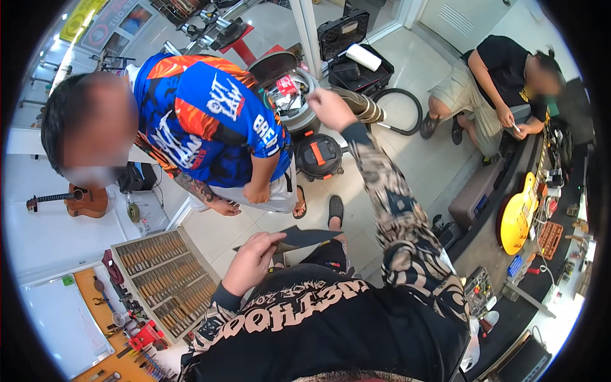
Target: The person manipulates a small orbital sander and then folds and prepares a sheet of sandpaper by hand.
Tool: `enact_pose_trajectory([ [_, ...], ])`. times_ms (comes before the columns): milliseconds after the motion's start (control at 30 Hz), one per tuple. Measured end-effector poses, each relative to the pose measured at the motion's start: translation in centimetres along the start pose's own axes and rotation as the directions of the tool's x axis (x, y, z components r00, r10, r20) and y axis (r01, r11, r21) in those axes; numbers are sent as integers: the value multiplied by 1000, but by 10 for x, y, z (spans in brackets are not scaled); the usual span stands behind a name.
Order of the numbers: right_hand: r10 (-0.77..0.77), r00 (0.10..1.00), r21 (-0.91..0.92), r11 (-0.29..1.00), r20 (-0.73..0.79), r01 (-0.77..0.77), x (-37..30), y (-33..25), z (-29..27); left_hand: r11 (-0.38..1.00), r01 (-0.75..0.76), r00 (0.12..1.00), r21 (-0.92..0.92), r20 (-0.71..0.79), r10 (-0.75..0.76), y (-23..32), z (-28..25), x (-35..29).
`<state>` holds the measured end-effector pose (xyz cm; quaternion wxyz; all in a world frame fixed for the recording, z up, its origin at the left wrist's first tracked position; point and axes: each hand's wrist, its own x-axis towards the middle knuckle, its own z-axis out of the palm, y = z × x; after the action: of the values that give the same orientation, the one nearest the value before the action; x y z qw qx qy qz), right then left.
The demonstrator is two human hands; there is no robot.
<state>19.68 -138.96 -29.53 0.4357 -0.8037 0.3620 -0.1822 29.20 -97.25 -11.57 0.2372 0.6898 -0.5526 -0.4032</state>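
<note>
My left hand [251, 260] is low in front of my shirt, thumb and fingers closed on a thin dark grey sheet [309, 237]. The sheet sticks out to the right with a pointed end. Stretched far forward, my right hand [331, 109] is above the right side of a round grey bin [308, 122]. Its fingers are curled together, and whatever they may hold is hidden. A red and white packet [287, 86] lies among the litter in the bin.
A person in a blue and orange shirt [203, 114] stands ahead left; another in black [503, 70] sits far right. A black and orange vacuum [319, 156] stands below the bin. A wooden tool rack [167, 280] is left; a yellow guitar [517, 213] lies on the right bench.
</note>
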Motion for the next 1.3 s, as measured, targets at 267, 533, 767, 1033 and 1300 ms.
enact_pose_trajectory([
  [267, -281, 802, 216, 957, 527, 193, -306, -207, 26, 954, -187, 979, -235, 40, 202, -27, -46, -49],
  [533, 193, 976, 552, 828, -105, -104, -490, -307, 58, 936, -232, 668, -265, 656, 351, -113, -155, -115],
  [767, 366, 836, 746, 662, -408, 74, -596, -334, 116, 544, 166, 840, -823, 407, 359, -113, -67, -197],
  [1033, 512, 748, 860, 488, -423, 152, -632, -293, 175, 700, 74, 890, -710, 363, 274, -113, 9, -235],
  [1300, 582, 742, 941, 254, -334, 225, -653, -295, 258, -81, 641, 699, -763, 537, 472, -247, 24, -315],
])
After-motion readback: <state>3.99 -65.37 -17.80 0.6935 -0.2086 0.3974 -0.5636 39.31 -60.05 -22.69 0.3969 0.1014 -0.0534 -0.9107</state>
